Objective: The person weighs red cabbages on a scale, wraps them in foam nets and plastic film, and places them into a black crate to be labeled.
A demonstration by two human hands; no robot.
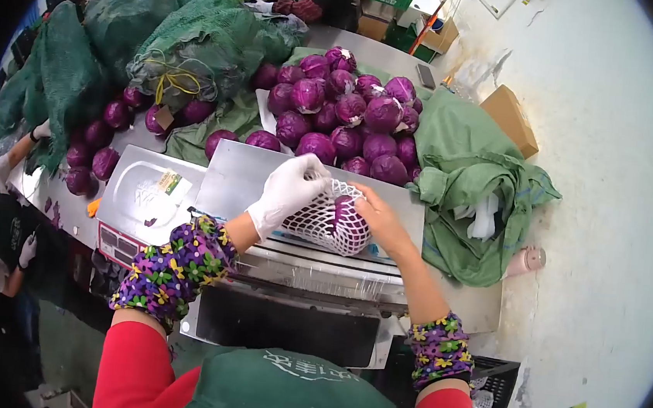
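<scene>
A white foam net sleeve [317,220] surrounds a purple cabbage [344,212], whose skin shows through the mesh and at the top opening. My left hand [290,195], in a white glove, pinches the upper edge of the net. On the other side my bare right hand [381,223] has its fingers closed on the net's right edge, against the cabbage. Both hands are over a metal wrapping machine's flat top [256,168]. Just behind it lies a large pile of purple cabbages [350,111].
A white scale [141,195] stands on the left. Green mesh sacks [193,37] and loose cabbages fill the back left. A green woven sack [471,193] lies at right, near a pink bottle [526,262]. Co-workers' gloved hands [28,251] show at left and far back.
</scene>
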